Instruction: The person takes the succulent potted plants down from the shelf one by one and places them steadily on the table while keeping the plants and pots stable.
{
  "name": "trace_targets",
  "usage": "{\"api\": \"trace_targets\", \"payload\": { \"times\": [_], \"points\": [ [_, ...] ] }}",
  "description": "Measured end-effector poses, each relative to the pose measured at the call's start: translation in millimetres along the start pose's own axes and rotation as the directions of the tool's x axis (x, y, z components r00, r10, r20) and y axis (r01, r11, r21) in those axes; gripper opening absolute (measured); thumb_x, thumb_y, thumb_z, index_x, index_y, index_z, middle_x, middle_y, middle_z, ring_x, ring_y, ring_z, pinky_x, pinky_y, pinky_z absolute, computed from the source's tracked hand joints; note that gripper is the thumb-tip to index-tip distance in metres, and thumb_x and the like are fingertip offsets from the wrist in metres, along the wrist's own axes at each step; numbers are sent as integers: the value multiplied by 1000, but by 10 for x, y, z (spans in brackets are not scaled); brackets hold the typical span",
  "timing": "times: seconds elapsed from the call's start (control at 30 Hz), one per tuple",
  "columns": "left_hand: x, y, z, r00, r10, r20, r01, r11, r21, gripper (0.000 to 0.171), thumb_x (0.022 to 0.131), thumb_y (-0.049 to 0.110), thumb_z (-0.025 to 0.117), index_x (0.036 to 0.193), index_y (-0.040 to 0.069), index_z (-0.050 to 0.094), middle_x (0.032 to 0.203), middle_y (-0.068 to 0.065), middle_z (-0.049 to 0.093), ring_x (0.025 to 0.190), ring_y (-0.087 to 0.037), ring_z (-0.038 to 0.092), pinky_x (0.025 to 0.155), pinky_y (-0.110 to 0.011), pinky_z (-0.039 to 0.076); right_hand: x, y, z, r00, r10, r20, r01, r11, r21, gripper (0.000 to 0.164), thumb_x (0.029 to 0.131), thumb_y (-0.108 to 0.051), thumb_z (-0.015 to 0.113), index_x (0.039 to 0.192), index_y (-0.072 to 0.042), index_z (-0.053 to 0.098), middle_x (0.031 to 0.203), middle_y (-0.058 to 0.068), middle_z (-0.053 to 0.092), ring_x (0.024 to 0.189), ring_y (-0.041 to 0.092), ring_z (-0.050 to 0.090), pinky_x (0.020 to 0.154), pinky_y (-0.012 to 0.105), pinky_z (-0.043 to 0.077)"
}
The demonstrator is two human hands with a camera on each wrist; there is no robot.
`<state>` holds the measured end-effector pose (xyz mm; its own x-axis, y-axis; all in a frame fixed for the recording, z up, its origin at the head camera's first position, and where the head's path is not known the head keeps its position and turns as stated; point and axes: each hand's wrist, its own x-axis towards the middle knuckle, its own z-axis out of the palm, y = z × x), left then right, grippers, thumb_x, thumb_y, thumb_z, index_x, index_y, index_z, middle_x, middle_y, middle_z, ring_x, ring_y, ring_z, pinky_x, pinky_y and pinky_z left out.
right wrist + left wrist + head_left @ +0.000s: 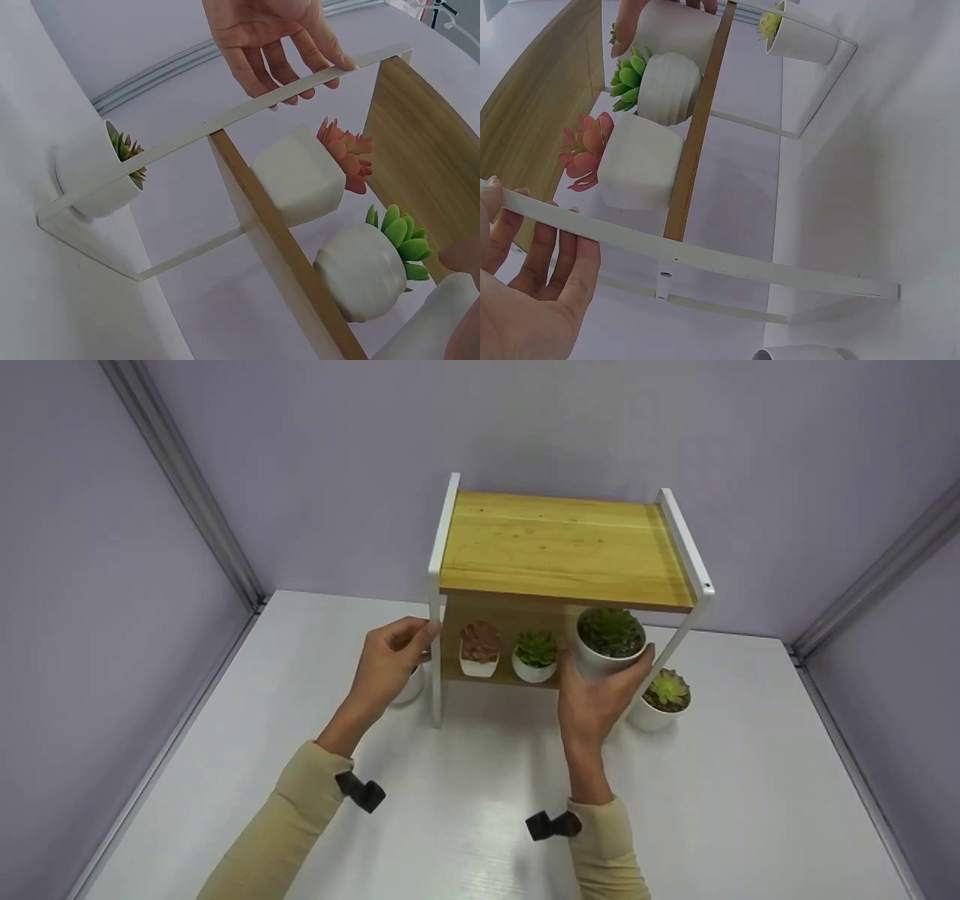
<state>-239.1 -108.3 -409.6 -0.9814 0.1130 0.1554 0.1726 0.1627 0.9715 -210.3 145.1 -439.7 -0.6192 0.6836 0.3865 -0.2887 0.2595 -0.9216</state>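
Observation:
My left hand (379, 669) grips the white left post (437, 701) of a two-tier wooden shelf, thumb on the near side and fingers behind in the left wrist view. A large white pot with a dark green succulent (610, 631) is in my right hand (596, 706), fingers spread around its front and side, at the right end of the lower tier. Whether its base touches the board is hidden by the hand. Left of it on that tier stand a small green succulent (535, 651) in a ribbed round pot and a red succulent (587, 150) in an angular white pot.
The wooden top board (562, 544) spans above the lower tier. On the white table (465, 825), a yellow-green potted succulent (661, 701) stands outside the right post. Another white pot with a plant (94, 169) stands outside the left post. Pale walls enclose the table.

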Motion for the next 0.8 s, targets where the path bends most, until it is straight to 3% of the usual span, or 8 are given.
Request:
{"api": "trace_targets", "payload": {
  "times": [0.13,0.37,0.8],
  "points": [
    [3,-6,-4,1000,4,-1,-4,1000,-13,36,103,45,67,115,13,77,126,-20,73,119,-35,72,102,-39,61,39,-6,28,1000,6,-4,-6,1000,-11,114,83,-25,89,163,5,15,165,24,30,155,34,34,128,54,30],
    [-11,-10,-19,1000,-16,-9,16,1000,10,39,101,51,67,114,16,78,124,-12,75,118,-34,73,102,-41,61,67,20,84,999,10,-41,-10,1000,0,110,81,-18,89,162,4,18,159,24,36,150,32,39,128,49,30],
    [-27,-17,-18,1000,-18,-4,19,1000,18,41,101,51,66,115,14,77,128,-18,73,119,-37,72,101,-41,61,84,-10,144,994,53,-101,-57,998,-39,109,80,-23,88,162,2,21,160,23,36,152,32,37,130,46,26]
  ]
}}
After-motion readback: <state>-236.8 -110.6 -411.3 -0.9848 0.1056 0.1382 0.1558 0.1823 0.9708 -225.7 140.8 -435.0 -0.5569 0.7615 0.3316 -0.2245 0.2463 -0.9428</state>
